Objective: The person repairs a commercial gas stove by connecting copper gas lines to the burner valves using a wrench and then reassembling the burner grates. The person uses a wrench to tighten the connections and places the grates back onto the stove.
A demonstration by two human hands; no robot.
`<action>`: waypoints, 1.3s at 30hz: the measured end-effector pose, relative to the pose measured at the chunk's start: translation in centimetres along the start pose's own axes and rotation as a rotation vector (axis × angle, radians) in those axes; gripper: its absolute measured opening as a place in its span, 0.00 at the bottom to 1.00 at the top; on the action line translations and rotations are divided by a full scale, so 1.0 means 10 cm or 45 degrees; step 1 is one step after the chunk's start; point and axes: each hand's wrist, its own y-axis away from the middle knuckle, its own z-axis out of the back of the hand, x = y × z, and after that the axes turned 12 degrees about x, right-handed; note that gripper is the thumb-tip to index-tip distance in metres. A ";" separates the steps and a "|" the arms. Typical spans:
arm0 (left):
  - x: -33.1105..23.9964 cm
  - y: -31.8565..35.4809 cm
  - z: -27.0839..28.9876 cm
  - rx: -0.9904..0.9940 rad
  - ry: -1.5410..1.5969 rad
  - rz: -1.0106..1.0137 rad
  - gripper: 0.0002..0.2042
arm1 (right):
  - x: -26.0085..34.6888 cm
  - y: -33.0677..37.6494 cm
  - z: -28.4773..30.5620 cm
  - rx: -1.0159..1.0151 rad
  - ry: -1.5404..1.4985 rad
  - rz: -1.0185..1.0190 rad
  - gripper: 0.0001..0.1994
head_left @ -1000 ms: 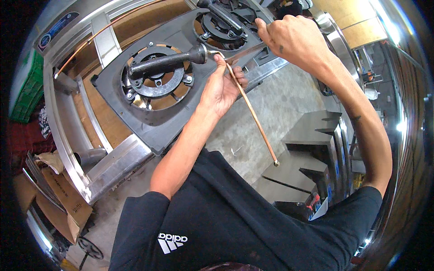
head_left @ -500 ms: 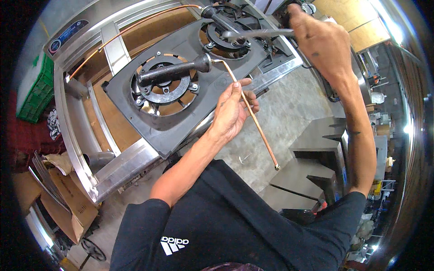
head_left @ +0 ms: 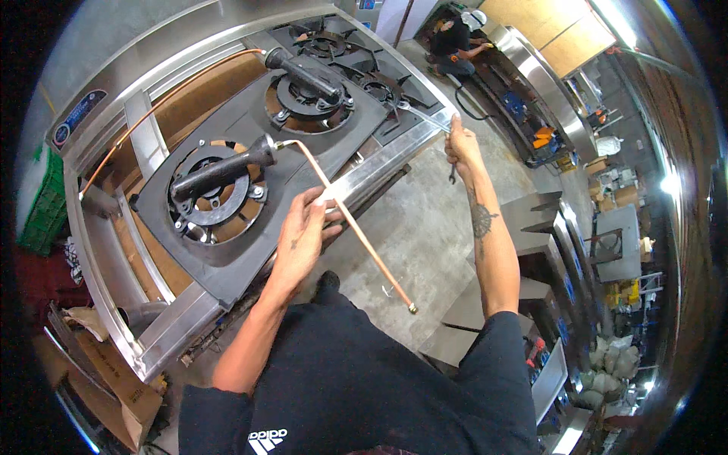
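1. Facing the stove, stretching out beyond and leftward of the left hand, and showing its steel rail just past those fingers.
2. Sharing the space with a co-worker, crouching or sitting low, well beyond the right hand, and wearing dark clothes and white headwear.
3. Seeing a black plate lying on the stove, beyond and left of the left hand, and bearing two round burners.
4. Seeing the front tube, thick and black, resting across the nearer burner, beyond and left of the left hand; seeing the rear tube resting across the other burner, farther beyond that hand.
5. Grasping the copper pipe with the left hand, curling the fingers loosely about it; slanting across that hand, reaching the front tube's mouth beyond it.
6. Gripping the wrench in the right hand, closing the fingers around its handle; pointing its head leftward and away from that hand.
7. Showing a brass fitting at the pipe's near end, right of the left hand, nearer the body.
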 end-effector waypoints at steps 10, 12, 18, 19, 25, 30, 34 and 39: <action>-0.14 0.32 -0.09 -0.390 -0.427 -0.008 0.17 | -0.56 -2.12 0.43 -0.393 0.237 0.041 0.35; -0.17 0.32 -0.16 -0.454 -0.470 0.002 0.17 | -0.57 -2.32 0.54 -0.285 0.134 -0.078 0.37; -0.23 0.25 -0.51 -0.300 -0.473 0.240 0.20 | -0.56 -2.33 0.61 -0.326 1.175 0.302 0.31; -0.22 0.22 -0.56 -0.244 -0.492 0.312 0.21 | -0.57 -2.31 0.61 -0.349 1.269 0.304 0.30; -0.20 0.15 -0.72 -0.138 -0.159 0.205 0.21 | -0.61 -2.11 0.45 -0.470 1.498 0.417 0.26; -0.16 0.09 -0.80 -0.135 -0.135 0.187 0.16 | -0.52 -2.01 0.37 -0.491 1.429 0.414 0.30; -0.13 0.04 -0.82 -0.162 -0.118 0.210 0.15 | -0.48 -1.99 0.33 -0.473 1.465 0.449 0.32; -0.09 -0.02 -0.85 -0.153 -0.083 0.202 0.15 | -0.53 -2.04 0.32 -0.476 1.489 0.570 0.27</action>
